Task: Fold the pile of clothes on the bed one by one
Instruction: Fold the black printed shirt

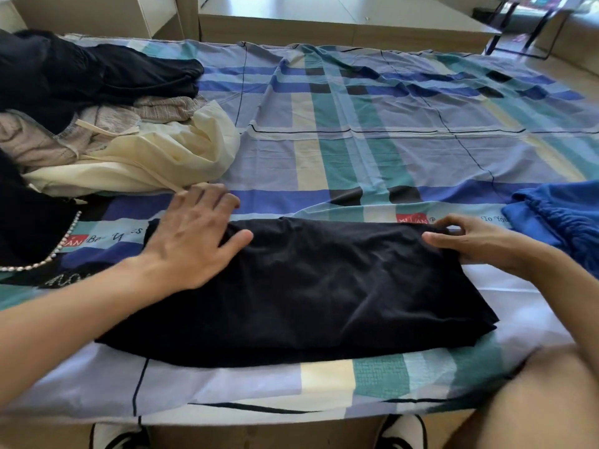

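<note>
Now the left hand [194,234] lies flat, fingers spread, on the near-left part of a black garment [301,286] stretched across the bed [356,140]. The right hand [470,241] pinches its far-right corner. Beyond the left hand sits the pile of clothes [107,124]; past the right hand, a blue garment [564,218].

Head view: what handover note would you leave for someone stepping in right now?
Left hand lies flat, pressing the left end of the black garment.
Right hand pinches its far right corner.
The black garment lies partly folded at the near edge of the bed.
Blue garment at right looks folded.
Pile at far left is unfolded: black, grey and cream pieces.
To do: finish this fold, then the pile.
</note>
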Motion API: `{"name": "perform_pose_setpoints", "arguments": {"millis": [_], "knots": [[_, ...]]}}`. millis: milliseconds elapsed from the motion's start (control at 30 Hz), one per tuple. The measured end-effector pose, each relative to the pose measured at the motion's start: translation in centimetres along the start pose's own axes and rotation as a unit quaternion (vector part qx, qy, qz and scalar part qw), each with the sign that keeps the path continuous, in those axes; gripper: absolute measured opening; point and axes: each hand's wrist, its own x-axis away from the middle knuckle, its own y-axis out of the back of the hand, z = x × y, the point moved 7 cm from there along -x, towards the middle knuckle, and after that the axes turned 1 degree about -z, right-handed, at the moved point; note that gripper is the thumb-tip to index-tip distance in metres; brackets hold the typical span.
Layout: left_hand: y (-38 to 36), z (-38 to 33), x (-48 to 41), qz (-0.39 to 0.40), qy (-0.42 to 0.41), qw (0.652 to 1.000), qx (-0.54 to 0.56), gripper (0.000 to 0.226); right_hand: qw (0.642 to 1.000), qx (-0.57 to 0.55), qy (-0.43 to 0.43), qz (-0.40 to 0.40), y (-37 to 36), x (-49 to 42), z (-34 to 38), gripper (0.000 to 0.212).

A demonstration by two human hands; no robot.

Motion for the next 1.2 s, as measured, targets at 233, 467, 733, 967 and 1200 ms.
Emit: {"name": "perform_pose_setpoints", "arguments": {"millis": [233, 467, 733, 967, 1200], "knots": [[-6.2, -15.2, 1.7, 0.162, -0.075, 0.982, 0.067, 0.106, 0.992, 0.056, -0.067, 0.090, -1.3, 1.7, -0.8, 0.077], [-8.1, -15.2, 2.5, 0.177, -0.051, 0.981, 0.058, 0.123, 0.991, -0.088, -0.056, 0.088, -2.7, 3.3, 1.5, 0.035], [-5.1, -16.9, 6.4, 0.238, -0.190, 0.920, 0.245, 0.072, 0.980, -0.187, -0.005, 0.069, -3.4, 4.9, 6.2, 0.046], [4.5, -7.1, 1.6, 0.216, 0.190, 0.649, 0.704, 0.069, 0.969, -0.188, 0.131, 0.097, -7.0, 7.2, 17.7, 0.046], [4.3, 1.1, 3.5, 0.168, 0.321, 0.622, 0.694, 0.043, 0.905, -0.075, 0.278, 0.312, -17.4, 9.0, 24.1, 0.050]]}}
